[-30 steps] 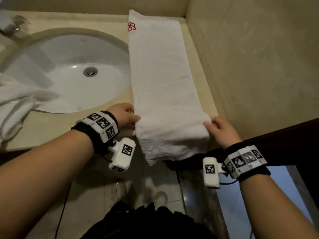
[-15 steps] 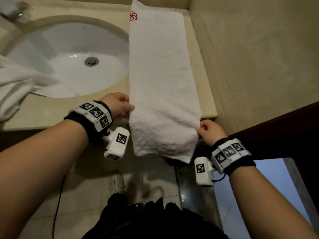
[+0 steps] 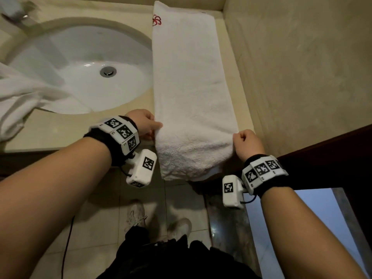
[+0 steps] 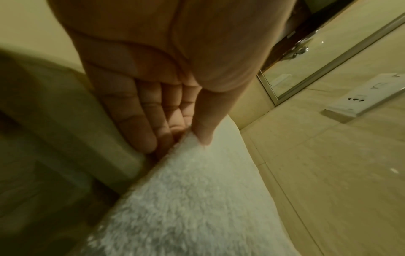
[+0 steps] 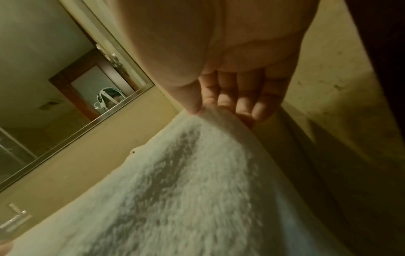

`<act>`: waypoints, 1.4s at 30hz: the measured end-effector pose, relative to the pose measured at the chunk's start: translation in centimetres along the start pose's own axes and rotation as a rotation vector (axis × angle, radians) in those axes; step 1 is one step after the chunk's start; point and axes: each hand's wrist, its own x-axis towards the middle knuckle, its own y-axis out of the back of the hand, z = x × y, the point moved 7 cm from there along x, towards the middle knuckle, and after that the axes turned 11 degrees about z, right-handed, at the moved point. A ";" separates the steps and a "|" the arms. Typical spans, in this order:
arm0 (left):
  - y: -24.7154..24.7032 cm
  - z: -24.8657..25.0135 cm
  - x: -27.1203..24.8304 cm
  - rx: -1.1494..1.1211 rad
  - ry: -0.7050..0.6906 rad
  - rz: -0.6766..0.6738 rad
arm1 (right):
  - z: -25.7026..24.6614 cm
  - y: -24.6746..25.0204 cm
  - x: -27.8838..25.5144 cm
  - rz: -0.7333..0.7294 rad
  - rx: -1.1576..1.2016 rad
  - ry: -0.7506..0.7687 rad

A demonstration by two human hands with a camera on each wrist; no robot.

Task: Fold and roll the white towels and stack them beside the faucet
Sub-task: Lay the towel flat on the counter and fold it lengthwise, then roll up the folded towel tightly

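Note:
A white towel (image 3: pixel 191 81), folded into a long strip with a red flower mark at its far end, lies on the beige counter (image 3: pixel 60 133) right of the sink. Its near end hangs over the counter's front edge. My left hand (image 3: pixel 150 125) pinches the towel's left side at that edge, thumb on top (image 4: pixel 203 131) and fingers under the cloth (image 4: pixel 197 199). My right hand (image 3: pixel 244 140) pinches the right side (image 5: pixel 197 107) of the same towel (image 5: pixel 186 190). A second white towel (image 3: pixel 18 97) lies crumpled at the sink's left rim. The faucet (image 3: pixel 18 15) shows at the far left corner.
The round white sink (image 3: pixel 84 67) takes up the counter's left part. A beige wall (image 3: pixel 302 67) runs close along the towel's right side. A dark wooden frame (image 3: pixel 332 158) stands by my right wrist. Tiled floor and my white shoes (image 3: pixel 136 214) are below.
The near end of the towel has slid up, so less of it hangs over the counter edge. Both hands have kept their pinches on its sides.

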 end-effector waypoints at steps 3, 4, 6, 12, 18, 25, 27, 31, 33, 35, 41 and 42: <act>0.2 0.4 0.1 0.025 0.006 0.025 | -0.2 -0.3 0.6 -0.031 -0.051 0.003; 0.2 0.7 0.1 0.039 -0.002 0.043 | -0.5 -0.2 0.9 -0.032 -0.076 0.017; 0.4 1.2 0.3 0.129 -0.047 0.094 | -1.2 -0.1 1.7 -0.038 -0.121 0.055; -0.1 1.2 0.9 0.136 0.004 0.043 | -1.9 -0.2 2.9 -0.035 -0.257 0.018; 0.0 1.7 1.9 0.133 0.023 0.042 | -4.0 -0.1 5.2 -0.058 -0.360 0.071; 3.1 4.7 4.3 0.325 -0.169 0.064 | -8.9 1.4 7.7 0.002 -0.239 0.179; 4.8 6.7 5.8 0.411 -0.268 0.124 | -12.6 1.3 8.7 -0.017 -0.159 0.302; 8.1 11.9 11.0 0.507 -0.466 0.177 | -19.5 0.7 13.4 -0.045 -0.037 0.449; 8.8 14.7 14.7 0.599 -0.553 0.181 | -21.6 0.1 16.7 -0.046 -0.032 0.467; 8.8 17.2 18.6 0.652 -0.607 0.167 | -23.3 -0.9 20.1 -0.056 -0.062 0.472; 6.6 21.4 27.1 0.779 -0.766 0.075 | -25.8 -4.6 28.4 -0.135 -0.283 0.506; 6.4 21.4 27.9 0.800 -0.792 0.064 | -25.8 -5.2 29.2 -0.165 -0.331 0.529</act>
